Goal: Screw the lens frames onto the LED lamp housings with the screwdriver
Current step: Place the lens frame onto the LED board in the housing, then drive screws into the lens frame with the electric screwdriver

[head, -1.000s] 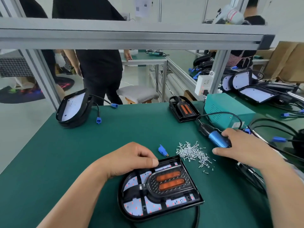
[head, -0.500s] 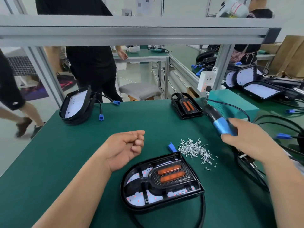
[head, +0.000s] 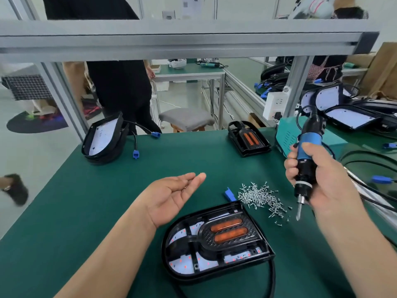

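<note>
Table (head: 71, 211): green top, carrying the lot.
Lamp housing (head: 182, 264): lying flat near the table's front edge, between the two forearms, its black cable curling off the right corner.
Lens frame (head: 227, 233): black with two orange windows, sitting in that housing.
Right hand (head: 330, 186): up in the air, fingers wrapped round the screwdriver.
Left hand (head: 171, 196): palm up, fingers straight, gripping nothing.
Screwdriver (head: 307, 155): blue and black, nearly upright, bit pointing down.
Screws (head: 260, 196): a loose silver pile just beyond the housing's far right corner.
</note>
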Demonstrator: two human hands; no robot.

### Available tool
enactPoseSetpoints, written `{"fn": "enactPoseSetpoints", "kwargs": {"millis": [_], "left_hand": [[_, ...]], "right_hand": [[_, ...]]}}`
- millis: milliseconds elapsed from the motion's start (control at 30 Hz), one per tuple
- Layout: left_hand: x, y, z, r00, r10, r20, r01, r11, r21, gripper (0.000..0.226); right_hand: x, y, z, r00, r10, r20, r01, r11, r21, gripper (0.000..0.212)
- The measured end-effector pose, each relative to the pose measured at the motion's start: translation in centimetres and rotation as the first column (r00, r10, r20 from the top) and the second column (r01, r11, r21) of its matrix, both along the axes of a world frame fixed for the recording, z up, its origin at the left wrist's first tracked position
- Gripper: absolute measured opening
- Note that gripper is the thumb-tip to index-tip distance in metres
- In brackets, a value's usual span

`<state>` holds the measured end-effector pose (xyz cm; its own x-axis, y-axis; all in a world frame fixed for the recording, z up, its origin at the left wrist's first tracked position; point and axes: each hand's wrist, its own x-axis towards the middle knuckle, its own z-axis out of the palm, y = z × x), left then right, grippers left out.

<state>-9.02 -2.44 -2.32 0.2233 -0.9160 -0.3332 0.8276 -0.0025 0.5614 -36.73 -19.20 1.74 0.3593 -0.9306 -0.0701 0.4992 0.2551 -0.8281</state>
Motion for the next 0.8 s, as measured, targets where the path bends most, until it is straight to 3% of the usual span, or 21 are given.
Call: {"fn": "enactPoseSetpoints", "kwargs": {"millis": [200, 333, 500, 800], "left_hand": [[0.2, 0.0, 0.0, 0.999, 0.03, -0.032, -0.03, 1.0, 0.001, 0.032], [0.2, -0.1, -0.2, 0.99, -0.013, 0.141, 0.009, 1.0, 0.029, 0.026], [-0.2, -0.1, -0.3, 0.909, -0.114, 0.4, 0.08, 0.992, 0.1, 0.021], [-0.2, -0.1, -0.6, 0.877, -0.216, 0.429, 0.201, 0.976, 0.08, 0.018]], "right_hand": [[1.3, 0.8, 0.0, 0.987, -0.125, 0.099, 0.118, 0.99, 0.075, 0.017], [2.4, 1.1, 1.1, 0.966, -0.2, 0.162, 0.187, 0.978, 0.09, 0.014], [4.1, 1.4, 3.2, 0.955, -0.191, 0.227, 0.179, 0.981, 0.072, 0.012], [7.3, 4.1, 2.0, 0.899, -0.271, 0.344, 0.211, 0.956, 0.203, 0.02]]}}
